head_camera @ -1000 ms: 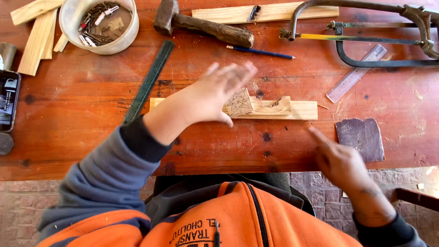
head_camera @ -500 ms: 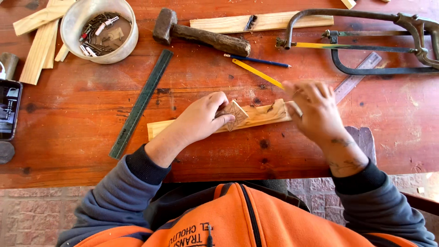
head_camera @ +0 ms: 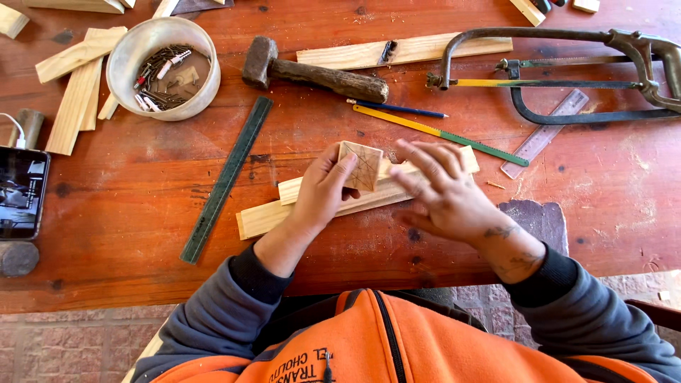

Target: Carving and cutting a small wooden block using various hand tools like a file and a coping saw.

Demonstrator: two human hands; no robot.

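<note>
- Left hand (head_camera: 323, 195) pinches small square pencil-marked wooden tile (head_camera: 360, 165) — a loose pinch could let it drop.
- Right hand (head_camera: 443, 195), fingers spread, rests on pale wooden strips (head_camera: 266, 216) under the tile; they might shift.

Dark phone screen (head_camera: 21, 193), table's left edge

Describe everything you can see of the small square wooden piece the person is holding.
The small square wooden piece is pale, light wood, flat and thin, with dark pencil lines crossing its face. The left hand pinches it at its left edge and tilts it up above the long pale wooden strips on the red-brown table. The right hand rests just beside it, fingers spread over the strips.
</note>
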